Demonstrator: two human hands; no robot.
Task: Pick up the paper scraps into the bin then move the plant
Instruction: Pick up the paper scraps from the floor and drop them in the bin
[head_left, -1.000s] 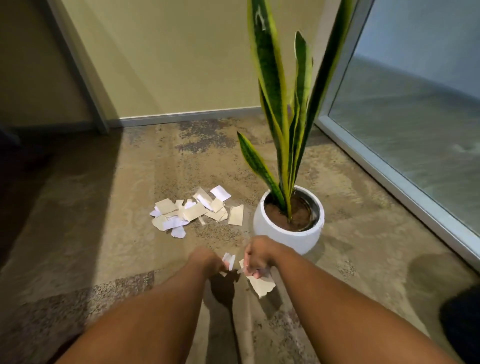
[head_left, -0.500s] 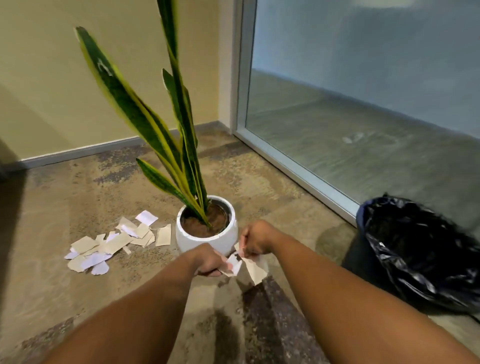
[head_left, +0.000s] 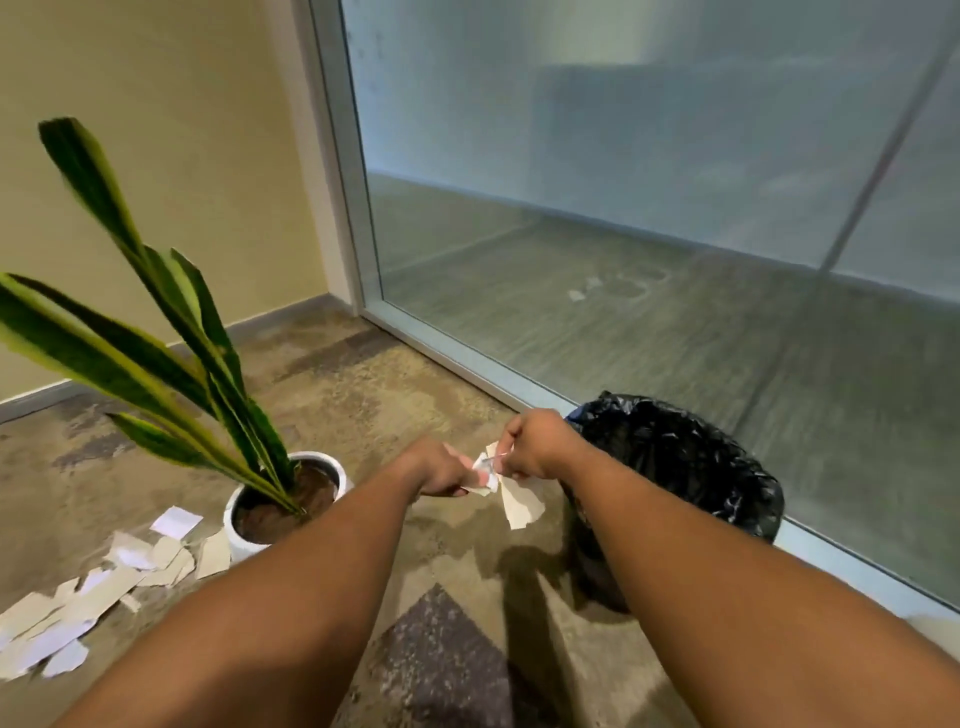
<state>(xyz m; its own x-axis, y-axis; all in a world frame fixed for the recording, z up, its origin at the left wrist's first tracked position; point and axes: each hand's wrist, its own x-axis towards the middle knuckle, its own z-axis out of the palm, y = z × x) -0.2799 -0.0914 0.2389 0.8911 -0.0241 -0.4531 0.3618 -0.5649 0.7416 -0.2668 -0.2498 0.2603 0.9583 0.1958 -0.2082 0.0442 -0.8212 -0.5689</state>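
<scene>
Most scraps remain: the pile of paper scraps (head_left: 88, 587) lies at lower left beside the plant (head_left: 283, 499), which is unmoved. The left hand (head_left: 441, 470) and right hand (head_left: 537, 447) each pinch held scraps (head_left: 519, 504) at centre frame, just left of the bin (head_left: 675, 467). Compared with half a second ago, the hands are nearer the bin.

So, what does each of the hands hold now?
Left hand: grips small white and beige paper scraps.
Right hand: pinches a larger beige torn paper scrap.
</scene>
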